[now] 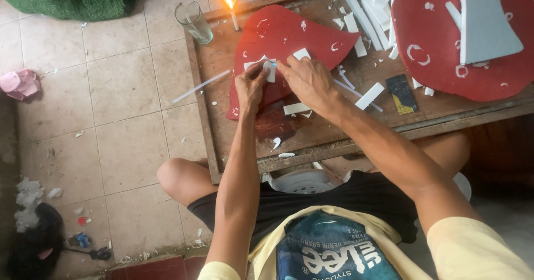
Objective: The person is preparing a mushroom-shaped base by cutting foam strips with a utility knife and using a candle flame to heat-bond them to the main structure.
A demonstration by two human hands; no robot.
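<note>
no packages, signs or screens | small dark rectangular card with a yellow patch, perhaps a label, lies flat on the wooden table | at 3 o'clock of the red sheet

Pale yellow short sleeves, black shorts, bare forearms.

candle behind foam sheet | glass left of candle | both on table

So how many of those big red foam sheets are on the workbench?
2. One red sheet lies under both hands near the lit candle; a larger red sheet sits at the bench's right end, partly cut off by the frame.
</note>
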